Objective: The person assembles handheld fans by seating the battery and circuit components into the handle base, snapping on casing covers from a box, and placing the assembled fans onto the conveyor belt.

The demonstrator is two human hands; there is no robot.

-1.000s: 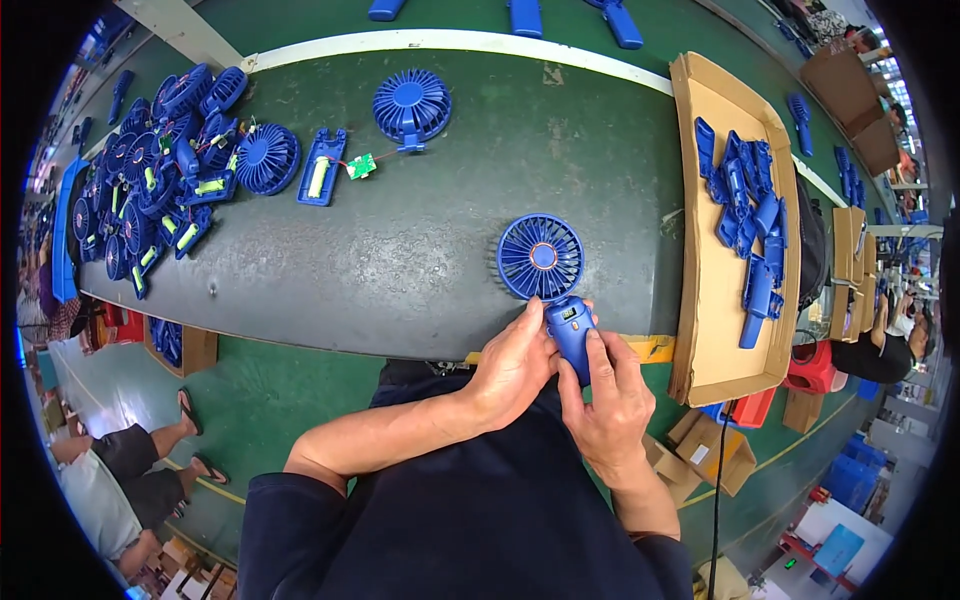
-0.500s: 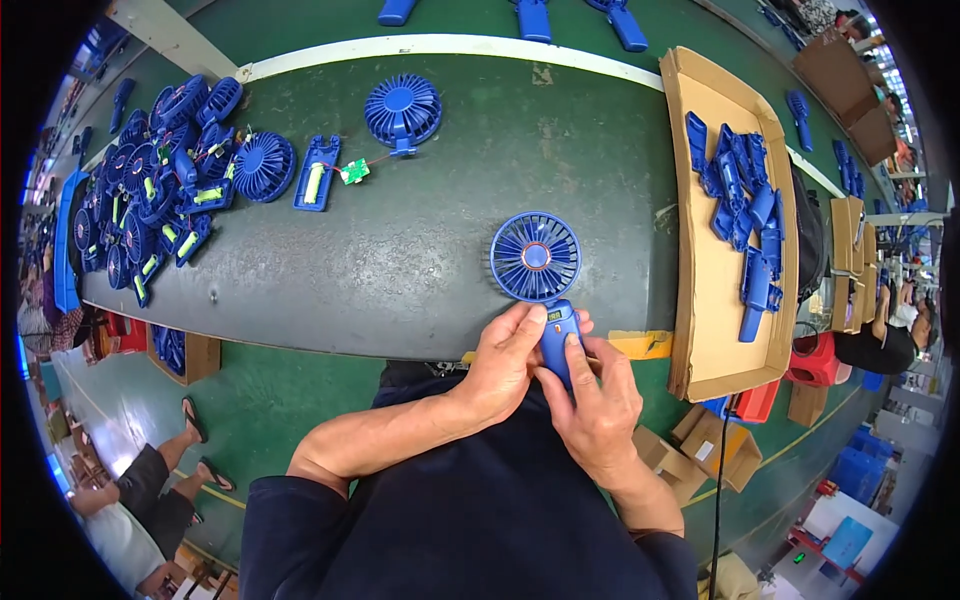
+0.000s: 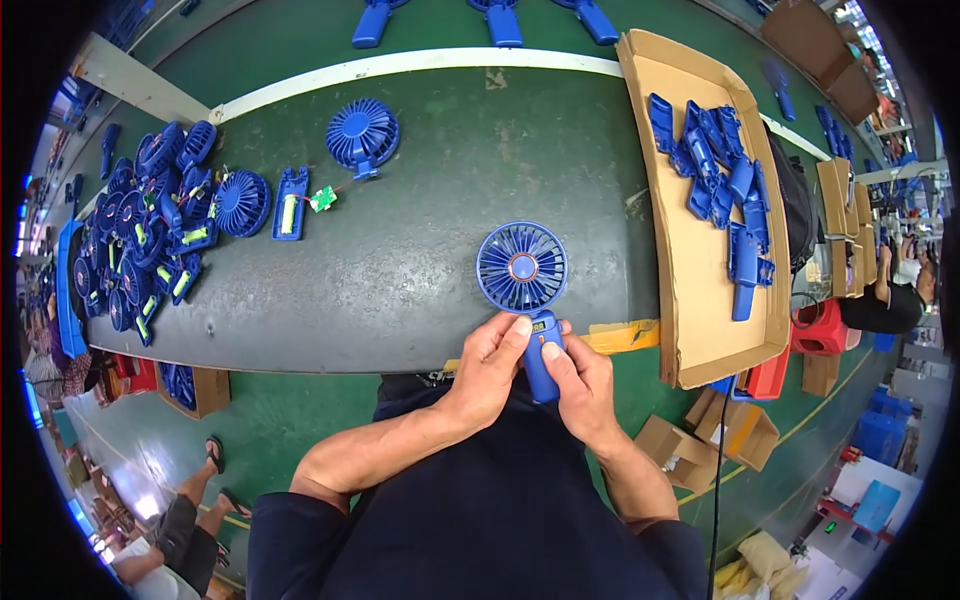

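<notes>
Between my two hands, over the near edge of the bench, is a blue handheld fan with its round grille facing up. My left hand pinches the top of the handle, just under the fan head. My right hand grips the handle from the other side, its thumb lying on the front below a small display. Farther left on the bench lies another fan head, wired to a green circuit board. Beside that board is an opened handle shell with a pale green battery in it.
A heap of unassembled blue fans covers the bench's left end. At the right stands a shallow cardboard tray holding blue handle shells. More fans lie beyond the white rail. Yellow tape marks the near edge.
My view has shifted slightly. The fan and both hands have come a little nearer to me, and more of the handle now shows between the hands. My right thumb still rests on the handle's front.
</notes>
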